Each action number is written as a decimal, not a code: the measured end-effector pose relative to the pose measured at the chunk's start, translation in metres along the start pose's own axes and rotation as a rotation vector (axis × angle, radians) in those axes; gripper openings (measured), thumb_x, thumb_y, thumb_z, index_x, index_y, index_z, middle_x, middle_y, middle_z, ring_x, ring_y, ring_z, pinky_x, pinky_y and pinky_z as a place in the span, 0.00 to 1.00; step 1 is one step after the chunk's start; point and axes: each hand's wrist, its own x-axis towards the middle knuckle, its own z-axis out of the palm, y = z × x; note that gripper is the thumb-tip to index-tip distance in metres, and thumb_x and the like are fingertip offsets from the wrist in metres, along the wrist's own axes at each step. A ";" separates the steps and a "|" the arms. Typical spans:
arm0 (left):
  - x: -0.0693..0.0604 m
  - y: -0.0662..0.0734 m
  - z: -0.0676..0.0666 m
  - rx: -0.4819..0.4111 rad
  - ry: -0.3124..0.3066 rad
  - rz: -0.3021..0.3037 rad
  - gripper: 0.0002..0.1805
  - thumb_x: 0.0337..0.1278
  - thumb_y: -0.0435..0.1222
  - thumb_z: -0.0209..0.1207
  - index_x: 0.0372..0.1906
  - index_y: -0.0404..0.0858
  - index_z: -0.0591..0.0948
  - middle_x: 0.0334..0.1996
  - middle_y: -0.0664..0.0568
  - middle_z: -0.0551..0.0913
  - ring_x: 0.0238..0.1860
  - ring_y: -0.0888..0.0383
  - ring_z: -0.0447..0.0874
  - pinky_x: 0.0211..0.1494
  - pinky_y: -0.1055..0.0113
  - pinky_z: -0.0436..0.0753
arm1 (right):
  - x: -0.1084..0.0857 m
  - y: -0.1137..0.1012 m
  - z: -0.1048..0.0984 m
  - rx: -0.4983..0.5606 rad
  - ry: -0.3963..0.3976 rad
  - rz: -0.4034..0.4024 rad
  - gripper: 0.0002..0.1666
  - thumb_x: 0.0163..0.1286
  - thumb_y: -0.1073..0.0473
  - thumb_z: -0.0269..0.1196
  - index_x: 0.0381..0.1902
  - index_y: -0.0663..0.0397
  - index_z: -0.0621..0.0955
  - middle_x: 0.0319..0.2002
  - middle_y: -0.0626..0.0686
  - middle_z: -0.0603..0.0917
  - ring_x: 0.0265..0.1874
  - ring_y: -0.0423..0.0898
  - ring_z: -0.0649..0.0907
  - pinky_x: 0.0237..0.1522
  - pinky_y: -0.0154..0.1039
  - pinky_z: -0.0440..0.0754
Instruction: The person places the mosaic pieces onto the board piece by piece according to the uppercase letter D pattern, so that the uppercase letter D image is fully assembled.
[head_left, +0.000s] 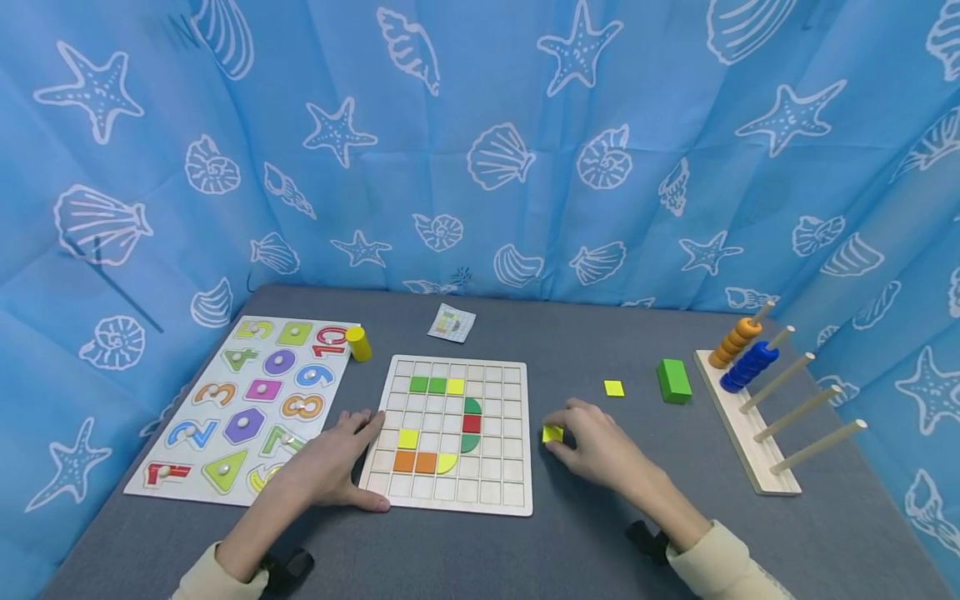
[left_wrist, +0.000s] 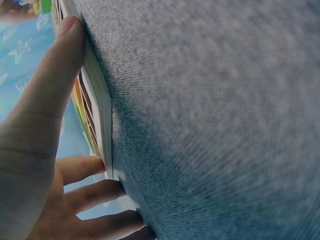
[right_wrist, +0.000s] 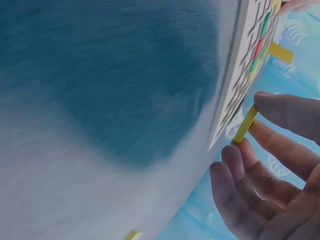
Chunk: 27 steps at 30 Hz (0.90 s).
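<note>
My right hand [head_left: 600, 442] pinches a yellow square tile [right_wrist: 246, 125] between thumb and fingertips, just right of the grid board's edge. The white grid board [head_left: 495, 492] lies flat in the middle. Green, yellow, red and orange tiles sit in some of its cells, a few of them rounded. My left hand [head_left: 341, 458] rests at the board's left side, thumb on the near left corner and fingers spread along the edge. In the left wrist view its thumb [left_wrist: 55, 75] lies extended against the board's side. Another yellow square tile [head_left: 614, 388] lies on the table, beyond the right hand.
Left of the grid board lies a number and shape puzzle board [head_left: 202, 392], with a yellow cylinder [head_left: 358, 343] at its far corner. A small printed card [head_left: 452, 323] lies behind. To the right are a green block [head_left: 674, 382] and a peg stand [head_left: 742, 433] with orange and blue beads.
</note>
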 end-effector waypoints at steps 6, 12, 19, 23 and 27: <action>0.001 0.000 0.000 0.000 -0.006 -0.007 0.70 0.31 0.69 0.76 0.78 0.35 0.63 0.75 0.31 0.65 0.74 0.25 0.64 0.71 0.32 0.71 | 0.016 -0.022 0.004 0.042 -0.013 -0.020 0.15 0.62 0.66 0.72 0.47 0.63 0.89 0.38 0.55 0.85 0.30 0.44 0.79 0.27 0.30 0.74; 0.001 0.000 0.000 -0.003 -0.009 -0.008 0.70 0.31 0.68 0.76 0.78 0.34 0.63 0.75 0.31 0.66 0.74 0.25 0.64 0.71 0.32 0.71 | 0.031 -0.044 0.010 0.050 -0.018 -0.064 0.15 0.62 0.65 0.73 0.47 0.63 0.89 0.40 0.56 0.86 0.38 0.48 0.86 0.33 0.36 0.82; 0.001 0.000 0.000 0.002 -0.011 -0.008 0.69 0.31 0.69 0.76 0.78 0.34 0.63 0.75 0.31 0.66 0.74 0.24 0.64 0.71 0.32 0.71 | 0.049 -0.067 0.018 0.088 -0.050 -0.149 0.15 0.64 0.65 0.72 0.48 0.65 0.88 0.41 0.58 0.87 0.38 0.49 0.84 0.33 0.38 0.81; 0.001 0.000 0.000 0.001 -0.017 -0.014 0.70 0.31 0.69 0.76 0.78 0.35 0.63 0.75 0.31 0.66 0.74 0.24 0.63 0.71 0.32 0.71 | 0.060 -0.080 0.023 0.084 -0.076 -0.213 0.15 0.65 0.63 0.72 0.48 0.65 0.88 0.41 0.59 0.87 0.32 0.46 0.79 0.30 0.34 0.75; 0.001 0.000 0.000 0.001 -0.020 -0.016 0.70 0.31 0.70 0.75 0.78 0.35 0.63 0.75 0.31 0.66 0.74 0.24 0.63 0.71 0.32 0.71 | 0.069 -0.092 0.030 0.058 -0.103 -0.251 0.14 0.65 0.63 0.71 0.48 0.62 0.88 0.42 0.58 0.88 0.36 0.47 0.83 0.36 0.35 0.82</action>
